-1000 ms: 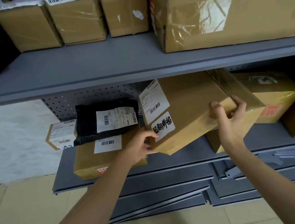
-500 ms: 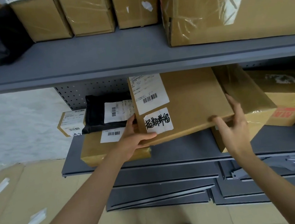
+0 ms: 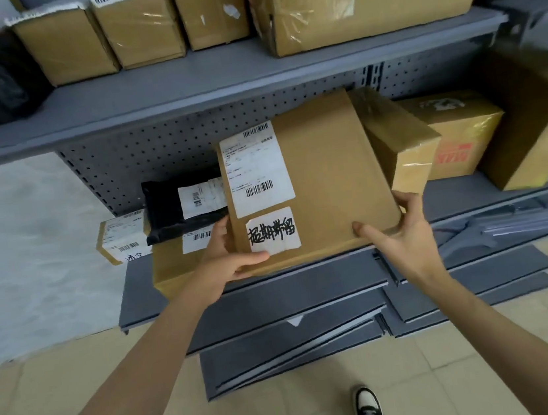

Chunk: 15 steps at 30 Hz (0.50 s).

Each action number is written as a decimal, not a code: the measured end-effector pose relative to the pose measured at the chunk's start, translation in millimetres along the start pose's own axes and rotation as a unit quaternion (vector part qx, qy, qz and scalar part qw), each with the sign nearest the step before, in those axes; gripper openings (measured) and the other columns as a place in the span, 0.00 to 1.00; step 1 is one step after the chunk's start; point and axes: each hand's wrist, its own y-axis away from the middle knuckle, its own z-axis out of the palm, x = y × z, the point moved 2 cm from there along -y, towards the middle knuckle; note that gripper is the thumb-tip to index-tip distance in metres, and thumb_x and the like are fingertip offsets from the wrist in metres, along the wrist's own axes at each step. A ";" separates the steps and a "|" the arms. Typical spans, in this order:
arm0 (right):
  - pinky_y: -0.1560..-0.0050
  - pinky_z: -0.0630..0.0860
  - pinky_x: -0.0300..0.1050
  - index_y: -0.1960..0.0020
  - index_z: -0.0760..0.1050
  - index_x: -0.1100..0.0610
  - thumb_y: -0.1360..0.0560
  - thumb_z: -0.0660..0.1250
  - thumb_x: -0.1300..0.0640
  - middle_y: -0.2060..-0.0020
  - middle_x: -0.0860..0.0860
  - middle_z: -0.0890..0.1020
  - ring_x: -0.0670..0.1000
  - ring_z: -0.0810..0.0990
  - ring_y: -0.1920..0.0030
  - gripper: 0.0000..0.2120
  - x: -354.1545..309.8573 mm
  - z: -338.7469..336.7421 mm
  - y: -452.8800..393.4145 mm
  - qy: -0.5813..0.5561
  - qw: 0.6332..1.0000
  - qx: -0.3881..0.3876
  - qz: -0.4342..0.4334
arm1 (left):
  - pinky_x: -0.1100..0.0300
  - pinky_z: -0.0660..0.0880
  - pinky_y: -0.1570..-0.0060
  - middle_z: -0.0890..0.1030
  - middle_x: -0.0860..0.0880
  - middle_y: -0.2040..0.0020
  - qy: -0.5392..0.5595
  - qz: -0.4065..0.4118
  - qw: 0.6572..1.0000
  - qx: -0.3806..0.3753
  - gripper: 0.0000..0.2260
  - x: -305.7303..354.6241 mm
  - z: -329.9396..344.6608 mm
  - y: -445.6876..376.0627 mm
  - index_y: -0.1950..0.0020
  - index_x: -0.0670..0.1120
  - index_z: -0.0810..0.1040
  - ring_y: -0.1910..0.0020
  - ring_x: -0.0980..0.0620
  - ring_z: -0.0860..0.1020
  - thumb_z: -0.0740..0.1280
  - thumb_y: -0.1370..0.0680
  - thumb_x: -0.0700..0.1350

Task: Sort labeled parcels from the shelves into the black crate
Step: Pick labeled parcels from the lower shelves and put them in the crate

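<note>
I hold a flat brown cardboard parcel [image 3: 327, 173] in front of the lower shelf [image 3: 464, 191], its top facing me. It carries a white shipping label with barcodes and a smaller white sticker with black handwriting. My left hand [image 3: 228, 264] grips its near left corner, thumb lying over the handwritten sticker. At the near right corner my right hand [image 3: 404, 236] grips the parcel, thumb on top and fingers round the edge. The black crate is not in view.
On the lower shelf lie a black bag parcel [image 3: 175, 202], a small labeled box [image 3: 121, 238], a flat box [image 3: 173, 271] and taped boxes [image 3: 396, 144] at right. The upper shelf [image 3: 181, 80] holds several boxes. Grey shelf boards [image 3: 292, 339] lie on the floor.
The parcel has come out from the lower shelf toward me and turned so its labeled top faces up. Both hands kept their hold on its near corners.
</note>
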 end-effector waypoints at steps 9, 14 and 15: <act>0.42 0.67 0.36 0.29 0.57 0.48 0.39 0.79 0.48 0.39 0.40 0.69 0.39 0.70 0.41 0.46 -11.2 -26.5 122.1 0.018 0.997 0.065 0.031 | 0.61 0.76 0.61 0.75 0.55 0.43 -0.066 0.059 0.993 -0.082 0.49 -21.9 2.1 59.5 0.27 0.55 0.58 0.48 0.57 0.77 0.78 0.40 0.34; 0.33 0.67 0.47 0.27 0.54 0.47 0.40 0.78 0.46 0.33 0.44 0.67 0.45 0.67 0.35 0.49 -5.1 -76.0 189.2 0.046 0.987 0.138 0.068 | 0.60 0.75 0.58 0.74 0.57 0.46 -0.109 0.100 0.975 -0.167 0.50 -21.1 50.6 84.5 0.28 0.59 0.58 0.50 0.60 0.76 0.80 0.41 0.37; 0.33 0.67 0.48 0.27 0.55 0.48 0.40 0.79 0.46 0.33 0.45 0.67 0.46 0.68 0.35 0.49 -3.6 -87.3 202.7 0.046 0.984 0.156 0.076 | 0.60 0.75 0.56 0.74 0.57 0.46 -0.116 0.105 0.970 -0.185 0.50 -21.0 63.5 89.9 0.28 0.59 0.57 0.50 0.59 0.76 0.80 0.41 0.37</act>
